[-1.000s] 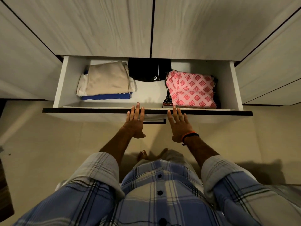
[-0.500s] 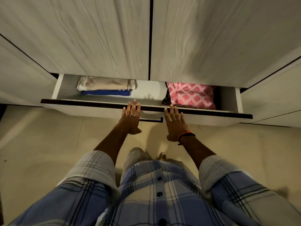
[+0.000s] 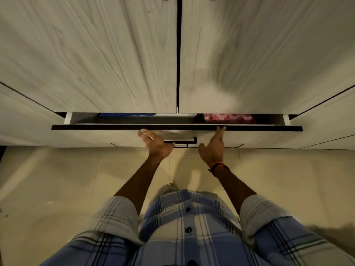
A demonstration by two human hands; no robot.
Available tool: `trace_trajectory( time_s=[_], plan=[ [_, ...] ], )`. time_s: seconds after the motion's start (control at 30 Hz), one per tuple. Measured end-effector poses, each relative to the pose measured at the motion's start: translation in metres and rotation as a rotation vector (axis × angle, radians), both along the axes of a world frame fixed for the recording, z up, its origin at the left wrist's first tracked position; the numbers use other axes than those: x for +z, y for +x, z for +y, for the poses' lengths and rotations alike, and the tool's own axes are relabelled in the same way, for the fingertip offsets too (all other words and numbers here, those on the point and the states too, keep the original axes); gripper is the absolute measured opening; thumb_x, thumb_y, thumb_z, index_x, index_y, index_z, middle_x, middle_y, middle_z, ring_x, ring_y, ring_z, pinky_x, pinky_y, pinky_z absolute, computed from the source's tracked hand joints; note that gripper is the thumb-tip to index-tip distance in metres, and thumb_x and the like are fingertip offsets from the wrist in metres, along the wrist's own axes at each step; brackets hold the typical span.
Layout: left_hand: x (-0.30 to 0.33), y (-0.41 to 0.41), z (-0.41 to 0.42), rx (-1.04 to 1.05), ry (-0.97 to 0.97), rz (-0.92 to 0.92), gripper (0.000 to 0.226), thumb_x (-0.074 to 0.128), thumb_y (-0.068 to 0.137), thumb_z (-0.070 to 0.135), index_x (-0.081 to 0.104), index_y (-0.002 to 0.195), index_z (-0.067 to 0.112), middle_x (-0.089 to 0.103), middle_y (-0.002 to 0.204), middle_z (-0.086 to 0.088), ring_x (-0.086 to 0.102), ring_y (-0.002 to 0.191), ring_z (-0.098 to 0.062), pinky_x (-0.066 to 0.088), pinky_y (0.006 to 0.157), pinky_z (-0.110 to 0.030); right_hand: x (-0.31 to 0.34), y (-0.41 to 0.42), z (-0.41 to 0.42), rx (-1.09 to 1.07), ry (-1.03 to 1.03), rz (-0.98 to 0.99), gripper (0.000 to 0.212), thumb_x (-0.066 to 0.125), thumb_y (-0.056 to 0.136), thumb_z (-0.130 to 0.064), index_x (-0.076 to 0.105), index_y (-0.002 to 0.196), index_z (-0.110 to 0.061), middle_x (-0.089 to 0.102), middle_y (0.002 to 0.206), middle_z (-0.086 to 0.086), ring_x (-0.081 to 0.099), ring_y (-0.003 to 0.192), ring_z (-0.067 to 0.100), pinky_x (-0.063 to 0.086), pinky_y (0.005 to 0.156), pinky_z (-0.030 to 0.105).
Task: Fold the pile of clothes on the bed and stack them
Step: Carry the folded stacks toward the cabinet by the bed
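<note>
A white drawer with a dark top edge stands out of the wardrobe by a narrow gap. Inside it, only a sliver of a folded blue garment shows at the left and a folded pink patterned cloth at the right. My left hand lies flat against the drawer front beside its black handle, fingers spread. My right hand, with an orange and black wristband, presses the front with its fingertips at the dark edge. Neither hand holds anything.
Two tall pale wood-grain wardrobe doors rise right above the drawer. Beige floor tiles lie below. My checked blue shirt and rolled sleeves fill the bottom of the view.
The drawer has slid inward under both hands, from wide open to nearly shut. The beige, black and most of the pink folded clothes have gone out of sight.
</note>
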State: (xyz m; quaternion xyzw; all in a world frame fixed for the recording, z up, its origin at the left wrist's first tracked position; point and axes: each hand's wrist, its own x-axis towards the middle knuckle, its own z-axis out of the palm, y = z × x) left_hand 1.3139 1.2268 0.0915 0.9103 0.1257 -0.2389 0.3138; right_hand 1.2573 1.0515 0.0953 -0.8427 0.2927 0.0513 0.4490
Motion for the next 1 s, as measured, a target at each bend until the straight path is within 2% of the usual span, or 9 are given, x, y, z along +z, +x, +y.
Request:
trace_trajectory(
  time_s=[0.07, 0.13, 0.27, 0.33, 0.47, 0.57, 0.7, 0.87, 1.0],
  plan=[
    [0.001, 0.011, -0.007, 0.117, -0.134, 0.151, 0.106, 0.070, 0.089, 0.033, -0.008, 0.151, -0.003, -0.002, 0.160, -0.021, 0.003, 0.148, -0.036, 0.009, 0.121, -0.040, -0.002, 0.008, 0.006, -0.305, 0.236, 0.059, 0.091, 0.063, 0.087, -0.003, 0.003, 0.154, -0.001, 0.011, 0.162, 0.017, 0.020, 0.148, 0.033, 0.024, 0.121, 0.043],
    [-0.003, 0.027, -0.009, 0.265, -0.347, 0.231, 0.093, 0.074, 0.086, 0.024, 0.012, 0.151, 0.001, 0.034, 0.142, -0.009, 0.036, 0.132, -0.025, 0.027, 0.116, -0.036, -0.001, 0.021, 0.007, -0.431, 0.512, 0.136, 0.077, 0.062, 0.088, -0.006, 0.017, 0.150, -0.001, 0.032, 0.150, 0.018, 0.037, 0.136, 0.035, 0.034, 0.115, 0.044],
    [-0.003, 0.055, -0.007, 0.414, -0.624, 0.286, 0.101, 0.089, 0.056, 0.032, 0.040, 0.140, 0.007, 0.056, 0.135, -0.011, 0.050, 0.128, -0.030, 0.038, 0.111, -0.046, -0.007, 0.056, 0.001, -0.369, 0.703, 0.140, 0.042, 0.060, 0.087, 0.001, 0.049, 0.128, 0.002, 0.059, 0.115, 0.007, 0.059, 0.111, 0.025, 0.047, 0.104, 0.041],
    [-0.009, 0.061, -0.005, 0.441, -0.713, 0.288, 0.108, 0.090, 0.042, 0.034, 0.044, 0.136, 0.007, 0.060, 0.130, -0.012, 0.053, 0.124, -0.030, 0.040, 0.110, -0.046, -0.009, 0.069, 0.000, -0.314, 0.649, 0.180, 0.034, 0.056, 0.088, 0.002, 0.050, 0.121, 0.007, 0.054, 0.099, 0.004, 0.060, 0.092, 0.016, 0.054, 0.090, 0.035],
    [-0.012, 0.068, -0.002, 0.420, -0.767, 0.281, 0.103, 0.089, 0.052, 0.029, 0.038, 0.137, 0.001, 0.055, 0.136, -0.010, 0.050, 0.127, -0.027, 0.037, 0.112, -0.045, -0.011, 0.086, -0.006, -0.300, 0.616, 0.171, 0.014, 0.045, 0.090, 0.007, 0.048, 0.094, -0.005, 0.046, 0.080, 0.004, 0.049, 0.067, 0.008, 0.051, 0.067, 0.018],
    [-0.018, 0.080, 0.001, 0.393, -0.765, 0.265, 0.120, 0.092, 0.039, 0.038, 0.038, 0.139, -0.001, 0.053, 0.138, -0.014, 0.051, 0.127, -0.029, 0.038, 0.112, -0.045, -0.016, 0.096, -0.009, -0.283, 0.660, 0.169, 0.013, 0.052, 0.084, 0.007, 0.051, 0.089, -0.004, 0.049, 0.092, 0.012, 0.052, 0.084, 0.020, 0.050, 0.078, 0.028],
    [-0.053, 0.094, 0.003, 0.359, -0.742, 0.258, 0.129, 0.093, 0.029, 0.041, 0.040, 0.138, -0.004, 0.055, 0.136, -0.019, 0.055, 0.124, -0.032, 0.042, 0.109, -0.046, -0.015, 0.102, -0.006, -0.439, 0.893, 0.084, 0.059, 0.060, 0.064, 0.007, 0.039, 0.115, -0.012, 0.049, 0.097, 0.008, 0.053, 0.092, 0.024, 0.045, 0.077, 0.031],
    [-0.100, 0.110, 0.008, 0.328, -0.745, 0.267, 0.133, 0.098, 0.021, 0.039, 0.045, 0.134, -0.004, 0.060, 0.130, -0.019, 0.059, 0.119, -0.033, 0.044, 0.107, -0.046, -0.006, 0.107, -0.008, -0.420, 0.833, 0.050, 0.030, 0.052, 0.080, 0.018, 0.057, 0.107, 0.008, 0.058, 0.094, 0.012, 0.058, 0.089, 0.023, 0.050, 0.080, 0.027],
    [-0.032, 0.103, 0.004, 0.313, -0.726, 0.262, 0.071, 0.085, 0.059, 0.009, 0.057, 0.124, 0.000, 0.067, 0.118, -0.015, 0.063, 0.112, -0.030, 0.047, 0.104, -0.042, -0.007, 0.110, -0.012, -0.344, 0.813, 0.056, 0.028, 0.050, 0.083, 0.019, 0.063, 0.078, -0.006, 0.061, 0.087, 0.008, 0.059, 0.097, 0.028, 0.047, 0.101, 0.037]
  ],
)
